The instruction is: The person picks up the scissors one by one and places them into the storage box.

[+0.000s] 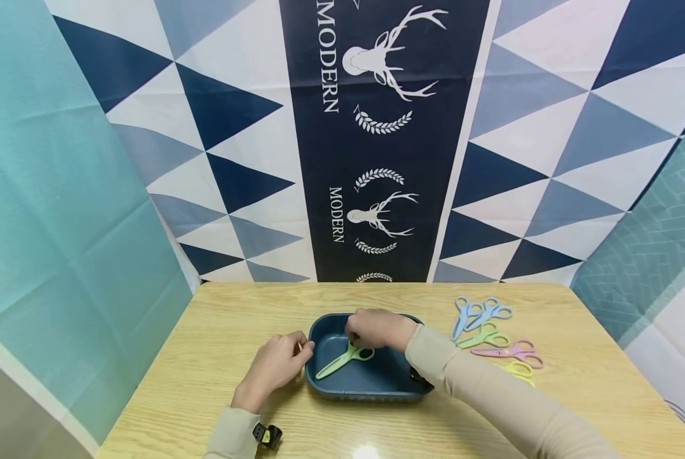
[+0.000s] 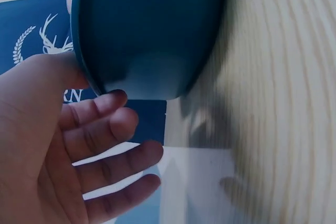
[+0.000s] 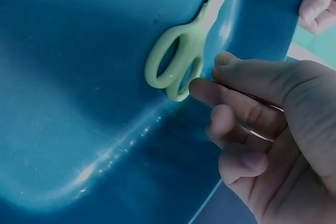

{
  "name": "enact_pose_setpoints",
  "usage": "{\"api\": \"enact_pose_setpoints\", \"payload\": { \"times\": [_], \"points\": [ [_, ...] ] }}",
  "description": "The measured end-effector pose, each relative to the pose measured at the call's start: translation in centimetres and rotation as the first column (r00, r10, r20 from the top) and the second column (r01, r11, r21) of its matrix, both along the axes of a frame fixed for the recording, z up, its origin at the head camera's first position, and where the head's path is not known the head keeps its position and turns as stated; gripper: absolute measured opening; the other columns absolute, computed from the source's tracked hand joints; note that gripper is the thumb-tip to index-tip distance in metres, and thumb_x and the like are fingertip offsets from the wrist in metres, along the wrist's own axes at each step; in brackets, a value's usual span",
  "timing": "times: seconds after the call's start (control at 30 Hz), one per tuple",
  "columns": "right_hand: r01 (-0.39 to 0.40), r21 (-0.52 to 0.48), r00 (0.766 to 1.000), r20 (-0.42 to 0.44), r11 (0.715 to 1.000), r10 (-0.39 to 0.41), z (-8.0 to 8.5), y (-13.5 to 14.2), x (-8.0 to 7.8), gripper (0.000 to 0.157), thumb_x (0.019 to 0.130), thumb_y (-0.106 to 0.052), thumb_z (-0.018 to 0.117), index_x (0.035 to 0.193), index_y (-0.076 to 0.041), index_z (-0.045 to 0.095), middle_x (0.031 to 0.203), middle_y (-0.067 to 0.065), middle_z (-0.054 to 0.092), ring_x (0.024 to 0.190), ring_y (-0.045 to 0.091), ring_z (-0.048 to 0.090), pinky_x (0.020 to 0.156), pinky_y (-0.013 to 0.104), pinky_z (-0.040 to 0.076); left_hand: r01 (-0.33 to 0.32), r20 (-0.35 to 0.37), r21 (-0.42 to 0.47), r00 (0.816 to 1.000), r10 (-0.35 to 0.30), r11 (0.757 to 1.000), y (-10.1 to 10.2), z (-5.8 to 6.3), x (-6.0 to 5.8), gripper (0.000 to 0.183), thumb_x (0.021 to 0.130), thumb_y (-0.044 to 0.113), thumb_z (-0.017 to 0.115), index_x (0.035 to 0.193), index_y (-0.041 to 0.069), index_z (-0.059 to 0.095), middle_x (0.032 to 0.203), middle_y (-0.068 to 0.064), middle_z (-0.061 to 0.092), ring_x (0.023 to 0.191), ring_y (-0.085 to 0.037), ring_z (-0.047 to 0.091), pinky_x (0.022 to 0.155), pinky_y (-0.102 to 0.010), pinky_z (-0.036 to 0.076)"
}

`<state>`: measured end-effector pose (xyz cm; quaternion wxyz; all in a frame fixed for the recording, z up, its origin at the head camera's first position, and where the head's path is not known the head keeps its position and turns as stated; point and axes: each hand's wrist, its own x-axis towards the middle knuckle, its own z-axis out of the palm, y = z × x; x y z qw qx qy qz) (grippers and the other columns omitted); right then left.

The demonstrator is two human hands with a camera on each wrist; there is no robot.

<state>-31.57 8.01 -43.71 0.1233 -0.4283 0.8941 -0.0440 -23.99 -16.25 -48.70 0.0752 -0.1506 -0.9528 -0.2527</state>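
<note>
A green pair of scissors [image 1: 342,360] lies on the floor of a dark blue rectangular container [image 1: 371,392], its blades toward the near left corner. My right hand [image 1: 377,328] reaches into the container from the right. In the right wrist view, its loosely bent fingertips [image 3: 202,90] are beside the scissors' handle loops [image 3: 178,59], with nothing held between them. At the container's left side, my left hand [image 1: 279,363] holds the rim. The left wrist view shows the thumb passing behind the rim and an index fingertip [image 2: 118,98] against the outer wall, while the other fingers extend loosely.
To the right of the container, several scissors lie on the wooden table [image 1: 205,376]: blue scissors [image 1: 463,315], green scissors [image 1: 486,338], pink scissors [image 1: 511,352] and yellow scissors [image 1: 519,368]. A patterned cloth [image 1: 250,159] hangs behind the table.
</note>
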Motion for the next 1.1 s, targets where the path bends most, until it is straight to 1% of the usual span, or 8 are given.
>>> {"api": "enact_pose_setpoints", "payload": {
  "times": [0.13, 0.27, 0.4, 0.53, 0.73, 0.97, 1.1],
  "points": [
    [-0.008, -0.02, 1.0, 0.003, 1.0, 0.008, 0.5, 0.0, 0.0, 0.012, 0.096, -0.01, 0.072, 0.084, -0.013, 0.076, 0.073, -0.006, 0.064, 0.059, 0.004, 0.05, 0.06, 0.022, 0.045, 0.004, -0.03, -0.022, 1.0, -0.004, 1.0, -0.2, 0.2, 0.2, 0.02, 0.099, 0.035, 0.063, 0.082, 0.025, 0.063, 0.057, 0.016, 0.049, 0.048, -0.001, 0.044, 0.049, -0.023, 0.036],
    [-0.01, -0.045, 1.0, 0.009, 0.999, 0.011, 1.1, 0.3, 0.2, 0.012, 0.096, -0.013, 0.072, 0.085, -0.011, 0.076, 0.072, -0.008, 0.062, 0.06, 0.004, 0.049, 0.059, 0.022, 0.045, -0.005, -0.037, -0.021, 0.999, 0.004, 1.0, -0.2, 0.3, 0.3, 0.02, 0.096, 0.036, 0.067, 0.079, 0.027, 0.062, 0.057, 0.016, 0.048, 0.047, -0.001, 0.043, 0.048, -0.022, 0.036],
    [-0.004, -0.08, 1.0, 0.003, 0.997, 0.004, 1.7, 0.9, 0.3, 0.007, 0.096, -0.014, 0.073, 0.089, -0.012, 0.076, 0.078, -0.008, 0.066, 0.064, 0.003, 0.053, 0.063, 0.022, 0.048, 0.0, -0.048, -0.006, 0.999, 0.0, 1.0, -0.2, 0.3, 0.3, 0.021, 0.095, 0.034, 0.067, 0.077, 0.026, 0.061, 0.056, 0.016, 0.047, 0.047, -0.001, 0.042, 0.048, -0.022, 0.035],
    [-0.008, -0.12, 1.0, -0.006, 0.993, 0.007, 1.9, 1.7, 0.3, 0.005, 0.097, -0.014, 0.072, 0.093, -0.012, 0.075, 0.083, -0.005, 0.069, 0.067, 0.003, 0.054, 0.066, 0.022, 0.049, 0.003, -0.048, 0.004, 0.999, -0.003, 1.0, -0.1, 0.1, 0.1, 0.022, 0.095, 0.033, 0.066, 0.075, 0.026, 0.059, 0.055, 0.016, 0.047, 0.047, 0.0, 0.042, 0.048, -0.022, 0.035],
    [-0.007, -0.173, 1.0, -0.007, 0.985, 0.006, 2.3, 2.4, 0.5, 0.004, 0.098, -0.015, 0.071, 0.095, -0.013, 0.073, 0.083, -0.006, 0.067, 0.068, 0.003, 0.054, 0.066, 0.023, 0.049, 0.005, -0.035, 0.013, 0.999, -0.004, 1.0, -0.1, -0.1, 0.1, 0.022, 0.096, 0.032, 0.066, 0.076, 0.026, 0.059, 0.055, 0.016, 0.048, 0.046, -0.001, 0.042, 0.048, -0.023, 0.035],
    [0.024, -0.232, 0.999, -0.023, 0.972, -0.03, 2.9, 3.3, 0.5, 0.01, 0.1, -0.02, 0.069, 0.105, -0.013, 0.074, 0.086, -0.006, 0.066, 0.07, 0.004, 0.054, 0.069, 0.024, 0.051, 0.012, -0.031, 0.019, 0.999, -0.012, 1.0, -0.1, -0.2, 0.0, 0.02, 0.096, 0.032, 0.066, 0.077, 0.026, 0.06, 0.055, 0.016, 0.049, 0.046, -0.001, 0.042, 0.047, -0.023, 0.036],
    [0.039, -0.275, 0.999, -0.014, 0.961, -0.044, 3.4, 3.8, 0.7, 0.017, 0.1, -0.019, 0.068, 0.113, -0.008, 0.073, 0.095, -0.002, 0.072, 0.076, 0.005, 0.061, 0.074, 0.027, 0.054, 0.007, -0.018, 0.028, 1.0, -0.006, 1.0, -0.1, -0.2, 0.0, 0.02, 0.095, 0.031, 0.066, 0.077, 0.026, 0.06, 0.056, 0.016, 0.05, 0.046, -0.001, 0.043, 0.048, -0.023, 0.036]
  ]
}}
